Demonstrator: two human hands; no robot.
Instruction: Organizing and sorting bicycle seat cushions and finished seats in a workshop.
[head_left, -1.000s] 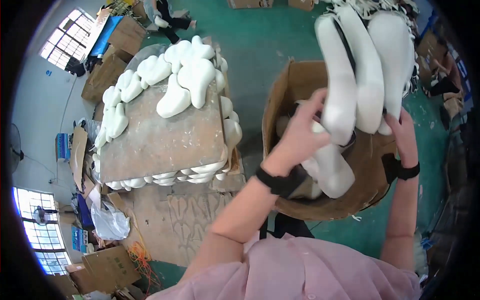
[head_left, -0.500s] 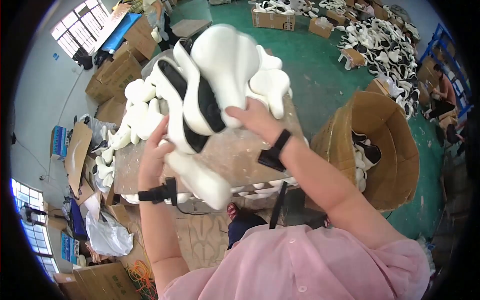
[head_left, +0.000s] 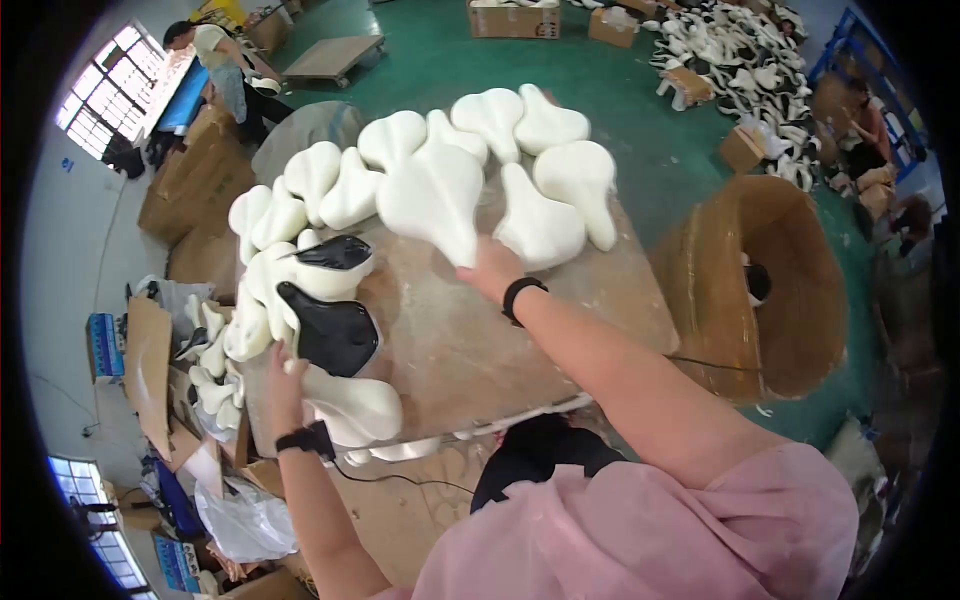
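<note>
My right hand (head_left: 492, 268) is closed around the narrow nose of a white bicycle saddle (head_left: 430, 195), whose wide end points away from me over the table. At the table's left edge, my left hand (head_left: 288, 385) has its fingers at the nose of another white saddle (head_left: 355, 405), near the front corner. Just beyond that hand lie saddles turned to show black undersides, one large black underside (head_left: 330, 330) and a smaller black one (head_left: 335, 252). More white saddles (head_left: 390, 140) line the far edge with their smooth tops up, some overlapping.
The worn table (head_left: 450, 350) stands before me. A tall open cardboard box (head_left: 700, 270) with saddles inside is at its right. Flattened cardboard and plastic bags (head_left: 245, 520) crowd the left floor. A person (head_left: 225, 70) stands far left; a big saddle pile (head_left: 735, 75) lies far right.
The bunch of saddles held up between my hands has come apart, with black-bottomed ones now on the table's left. My left hand moved down and left; my right hand keeps one white saddle.
</note>
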